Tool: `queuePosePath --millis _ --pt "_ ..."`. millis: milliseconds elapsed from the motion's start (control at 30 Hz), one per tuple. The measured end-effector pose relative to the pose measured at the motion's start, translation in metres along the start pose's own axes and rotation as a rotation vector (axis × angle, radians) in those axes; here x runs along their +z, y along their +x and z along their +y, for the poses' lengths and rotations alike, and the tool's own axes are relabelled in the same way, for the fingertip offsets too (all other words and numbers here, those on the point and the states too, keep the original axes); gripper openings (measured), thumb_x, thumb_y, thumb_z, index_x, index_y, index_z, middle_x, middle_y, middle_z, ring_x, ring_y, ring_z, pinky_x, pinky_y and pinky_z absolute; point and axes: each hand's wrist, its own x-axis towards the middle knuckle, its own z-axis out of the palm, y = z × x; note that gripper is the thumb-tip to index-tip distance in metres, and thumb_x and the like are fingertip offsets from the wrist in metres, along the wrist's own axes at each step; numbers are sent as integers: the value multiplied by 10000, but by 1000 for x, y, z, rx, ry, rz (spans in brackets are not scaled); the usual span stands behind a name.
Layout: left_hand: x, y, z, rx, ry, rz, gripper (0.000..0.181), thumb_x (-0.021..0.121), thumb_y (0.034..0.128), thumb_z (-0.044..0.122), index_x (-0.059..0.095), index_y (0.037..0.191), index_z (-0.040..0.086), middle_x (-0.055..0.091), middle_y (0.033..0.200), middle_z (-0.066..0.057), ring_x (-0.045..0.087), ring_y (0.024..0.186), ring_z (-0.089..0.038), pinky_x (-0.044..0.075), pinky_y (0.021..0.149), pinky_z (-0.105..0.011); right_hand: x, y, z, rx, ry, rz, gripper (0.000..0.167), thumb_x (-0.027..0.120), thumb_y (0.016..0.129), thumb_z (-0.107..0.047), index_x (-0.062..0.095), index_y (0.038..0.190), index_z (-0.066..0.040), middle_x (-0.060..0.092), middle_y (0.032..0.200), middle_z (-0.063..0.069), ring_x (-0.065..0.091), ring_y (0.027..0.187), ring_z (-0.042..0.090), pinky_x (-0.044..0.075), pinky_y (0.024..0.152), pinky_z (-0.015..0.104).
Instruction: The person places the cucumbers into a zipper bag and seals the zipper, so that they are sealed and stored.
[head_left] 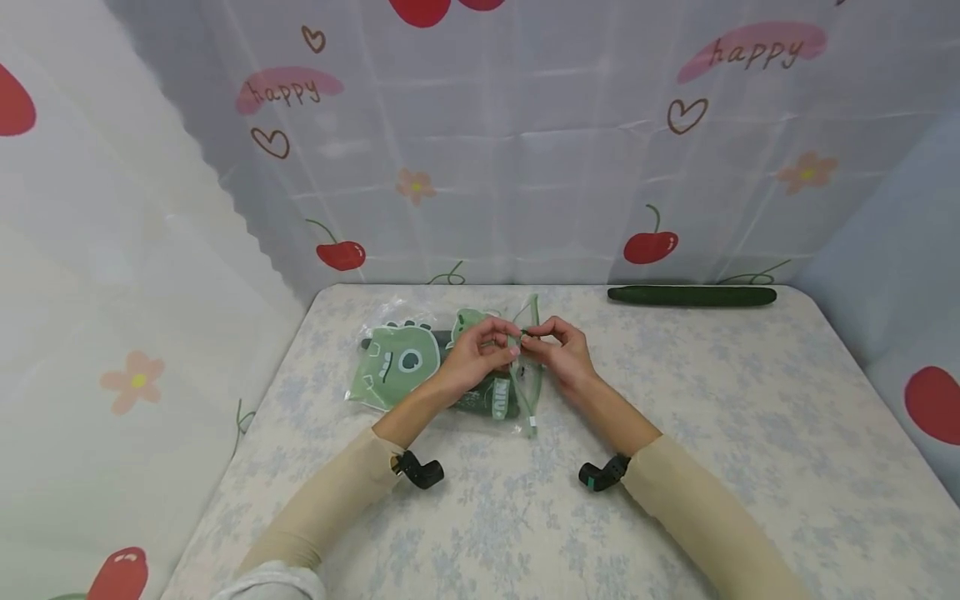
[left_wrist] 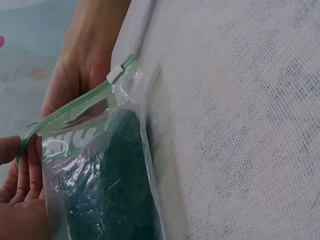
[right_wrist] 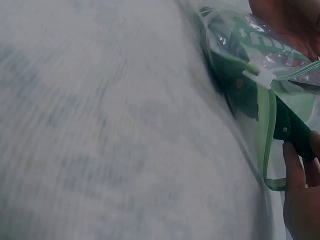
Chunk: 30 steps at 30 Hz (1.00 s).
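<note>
A clear zip bag with a green cartoon print [head_left: 405, 360] lies on the table, its mouth to the right. The mouth has a green zip strip [left_wrist: 75, 102] and a white slider [left_wrist: 115, 74] at its near end. Dark green contents [left_wrist: 112, 175] show through the plastic. At the mouth, my left hand [head_left: 480, 352] pinches the green edge between thumb and fingers. Opposite it, my right hand [head_left: 562, 350] holds the end of a dark green cucumber [right_wrist: 295, 132] with its fingertips. The cucumber's other part is inside the bag.
A long dark green cucumber [head_left: 692, 296] lies along the table's back edge, right of the bag. A patterned cloth [head_left: 480, 517] covers the table. Printed curtains [head_left: 510, 167] hang behind and at both sides.
</note>
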Motion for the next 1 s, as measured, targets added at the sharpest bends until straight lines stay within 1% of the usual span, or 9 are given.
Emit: queuePosePath --millis 133,200,367,467,533,600,733,833,1000 --pt "0 1 -3 0 -12 14 289 682 1057 93 624 1338 58 589 1019 29 711 906 -97 639 838 -288 -6 -3 4 -20 -211 -57 177 809 959 -75 718 1085 9 678 1287 161 795 920 117 648 836 252" --pt "-1 1 -4 1 -16 18 283 680 1056 86 626 1332 49 586 1008 32 708 902 -95 638 836 -283 -10 -4 3 -28 -298 -95 211 796 976 -109 733 1136 12 713 1283 198 801 958 124 634 842 236" --pt "-3 0 -4 -2 -17 27 291 691 1045 75 634 1327 34 588 990 36 704 885 -93 635 832 -270 -19 -4 -6 -56 -442 -165 233 700 1042 -125 743 1247 -23 734 1295 223 799 1085 277 630 888 251" --pt "-3 -1 -3 -7 -24 34 290 696 1037 62 638 1318 24 589 977 35 699 867 -92 632 826 -260 -23 -3 -5 -65 -450 -169 225 684 1049 -94 725 1246 6 711 1292 254 784 1103 374 652 900 300" --pt "-3 -2 -2 -10 -27 32 294 694 1037 58 634 1322 20 587 972 38 698 859 -94 633 827 -259 -24 -2 -3 -74 -451 -164 210 704 1036 -77 718 1216 30 709 1249 274 787 1076 388 661 886 319" --pt "-2 -2 -2 -10 -25 28 302 692 1039 57 628 1330 10 586 969 39 698 860 -94 633 827 -259 -24 -1 -2 -97 -461 -159 198 725 1022 -73 718 1186 38 719 1199 282 798 1023 368 665 856 325" --pt "-2 -2 -3 -8 -20 26 313 686 1043 62 622 1345 4 585 971 45 700 865 -95 634 826 -262 -19 0 -2 -136 -491 -146 182 764 1000 -99 743 1138 18 752 1122 255 803 915 246 664 788 305" --pt "-3 -2 -4 -6 -21 27 314 685 1043 62 625 1346 10 588 978 43 700 866 -98 637 827 -269 -17 0 -3 -138 -501 -151 179 770 1002 -129 764 1137 -13 775 1115 221 793 906 185 651 777 276" --pt "-3 -2 -3 -11 -15 25 316 683 1045 59 619 1348 1 588 982 39 701 866 -100 641 834 -277 -27 -4 -8 -127 -497 -213 208 732 1030 -137 761 1202 -23 771 1192 213 800 1013 264 631 831 253"
